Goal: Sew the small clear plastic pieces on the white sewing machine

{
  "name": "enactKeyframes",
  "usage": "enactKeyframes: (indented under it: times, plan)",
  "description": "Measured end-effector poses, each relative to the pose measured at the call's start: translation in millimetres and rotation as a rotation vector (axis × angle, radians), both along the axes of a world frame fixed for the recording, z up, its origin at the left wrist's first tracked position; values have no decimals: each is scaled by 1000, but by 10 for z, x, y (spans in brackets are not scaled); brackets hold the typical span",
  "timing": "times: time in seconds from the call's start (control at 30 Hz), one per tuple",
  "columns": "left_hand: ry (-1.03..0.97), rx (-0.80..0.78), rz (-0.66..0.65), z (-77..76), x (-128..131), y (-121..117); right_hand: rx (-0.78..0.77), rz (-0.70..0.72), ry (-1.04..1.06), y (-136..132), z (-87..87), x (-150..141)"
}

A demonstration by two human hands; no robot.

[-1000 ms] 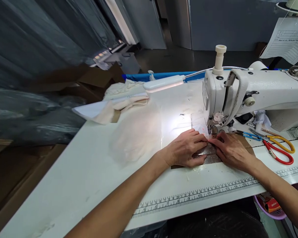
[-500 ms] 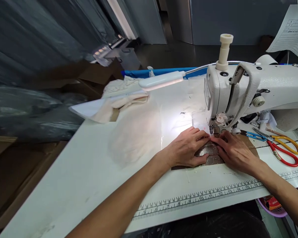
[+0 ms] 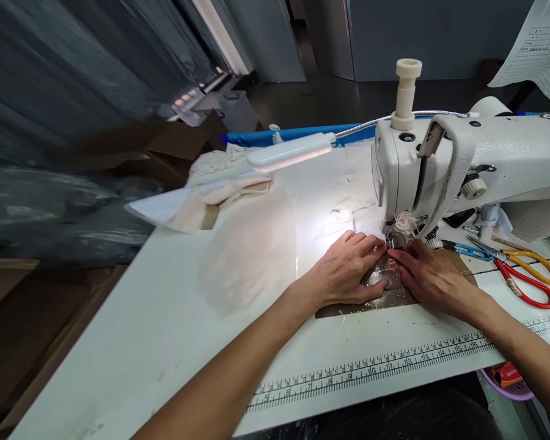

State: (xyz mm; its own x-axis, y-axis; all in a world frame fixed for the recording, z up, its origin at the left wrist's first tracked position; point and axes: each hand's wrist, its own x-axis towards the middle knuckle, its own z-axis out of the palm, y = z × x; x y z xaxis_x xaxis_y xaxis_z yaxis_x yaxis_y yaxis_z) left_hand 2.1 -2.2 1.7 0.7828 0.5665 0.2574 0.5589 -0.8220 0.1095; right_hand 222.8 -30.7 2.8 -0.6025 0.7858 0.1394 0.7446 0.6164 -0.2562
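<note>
The white sewing machine [image 3: 499,153] stands at the right, its presser foot [image 3: 396,240] low over the bed. Just left of the foot, my left hand [image 3: 351,269] lies with fingers forward and thumb spread, the index tip close to the foot. My right hand [image 3: 433,278] is on the other side, thumb and index closed together right in front of the foot. What those fingertips hold is too small and covered to make out. Beneath both hands is a brown, shiny taped patch [image 3: 348,308]. A tiny red spot [image 3: 391,261] shows between the hands.
Right of my hands lie scissors with red and yellow handles [image 3: 531,293] and blue snips [image 3: 467,249]. A lamp [image 3: 293,151] lights the bed. Cream cloth [image 3: 231,192] lies at the far left edge; a printed ruler [image 3: 371,370] follows the front edge. Cardboard boxes [image 3: 174,146] stand beyond.
My view has shifted slightly. Both hands stay by the presser foot with nearly the same pose. The small red spot between them now shows.
</note>
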Motion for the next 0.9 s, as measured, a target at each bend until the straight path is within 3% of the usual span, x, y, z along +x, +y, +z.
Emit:
enactKeyframes:
  times: [0.4,0.6,0.9]
  plan:
    - [54,29,54,16,4,29,-283,-223,351,309,110,181]
    - [50,27,56,0,-14,44,-199,-176,445,162,141,202]
    - [14,-49,112,-62,-43,56,20,-128,377,68,-167,212]
